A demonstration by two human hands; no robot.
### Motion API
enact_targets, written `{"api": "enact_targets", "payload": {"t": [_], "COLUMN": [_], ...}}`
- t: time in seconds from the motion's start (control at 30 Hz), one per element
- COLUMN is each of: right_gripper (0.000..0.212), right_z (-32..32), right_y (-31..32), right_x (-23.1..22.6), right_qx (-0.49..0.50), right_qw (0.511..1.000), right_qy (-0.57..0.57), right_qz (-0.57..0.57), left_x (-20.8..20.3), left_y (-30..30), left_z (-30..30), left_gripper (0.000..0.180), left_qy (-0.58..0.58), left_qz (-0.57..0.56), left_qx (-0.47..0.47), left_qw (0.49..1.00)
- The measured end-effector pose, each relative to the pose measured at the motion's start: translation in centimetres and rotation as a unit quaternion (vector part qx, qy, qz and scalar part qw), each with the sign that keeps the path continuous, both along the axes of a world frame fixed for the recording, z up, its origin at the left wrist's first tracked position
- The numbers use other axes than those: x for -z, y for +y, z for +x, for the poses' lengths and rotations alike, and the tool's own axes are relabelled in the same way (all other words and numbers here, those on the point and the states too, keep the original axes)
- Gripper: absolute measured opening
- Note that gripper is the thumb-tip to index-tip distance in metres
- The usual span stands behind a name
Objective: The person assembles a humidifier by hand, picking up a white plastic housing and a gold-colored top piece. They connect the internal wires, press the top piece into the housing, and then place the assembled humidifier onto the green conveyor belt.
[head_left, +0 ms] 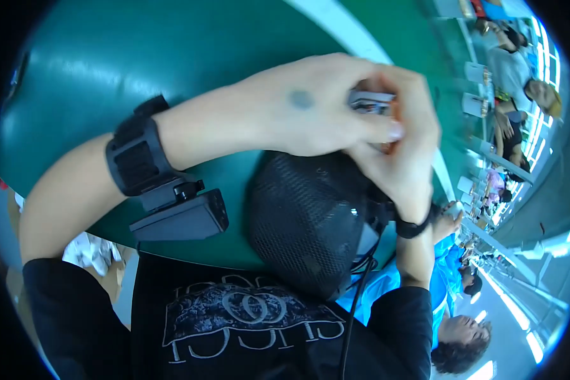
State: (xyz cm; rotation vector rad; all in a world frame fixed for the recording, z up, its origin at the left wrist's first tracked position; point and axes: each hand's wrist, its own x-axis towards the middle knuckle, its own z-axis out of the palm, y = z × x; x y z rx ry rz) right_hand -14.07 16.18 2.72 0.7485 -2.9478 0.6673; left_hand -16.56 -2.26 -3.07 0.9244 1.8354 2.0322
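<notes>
Both my hands meet over the green table, right of the middle of the view. My left hand comes across from the left, its fingers closed on a small piece with a grey, shiny face and orange-copper parts. Curled around the same piece from the right is my right hand. Fingers cover most of the piece, so its kind is unclear. A black strap with a dark box-shaped device sits on my left forearm. Below the hands is a rounded black mesh thing with a cable beside it.
A pale stripe crosses the green surface. Close on my right, a person in blue sits by the table. Farther right, several people and white boxes line other tables. Crumpled silvery wrapping lies beyond the table edge at lower left.
</notes>
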Motion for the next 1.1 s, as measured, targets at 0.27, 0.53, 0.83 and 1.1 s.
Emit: {"api": "enact_targets", "payload": {"t": [0.27,0.53,0.83,1.1], "right_gripper": [0.041,0.056,0.06,0.041], "right_z": [-2.6,-1.3,-0.8,-5.3], "right_y": [6.5,5.4,4.3,9.6], "right_x": [1.0,-1.1,-3.0,0.2], "right_qx": [0.146,-0.036,-0.096,0.261], "right_qw": [0.66,0.387,0.399,0.937], "right_qy": [-0.326,-0.448,-0.456,0.227], "right_qz": [-0.661,-0.805,-0.79,-0.055], "left_x": [-0.5,2.9,2.0,0.8], "left_y": [-3.0,-12.4,-9.0,-8.2], "left_z": [-3.9,-17.3,-20.2,-17.8], "left_gripper": [0.063,0.083,0.074,0.062], "left_qy": [-0.096,0.265,0.267,0.339], "left_qz": [-0.05,-0.296,-0.43,-0.351], "left_qx": [-0.165,-0.574,-0.575,-0.565], "left_qw": [0.98,0.716,0.642,0.666]}}
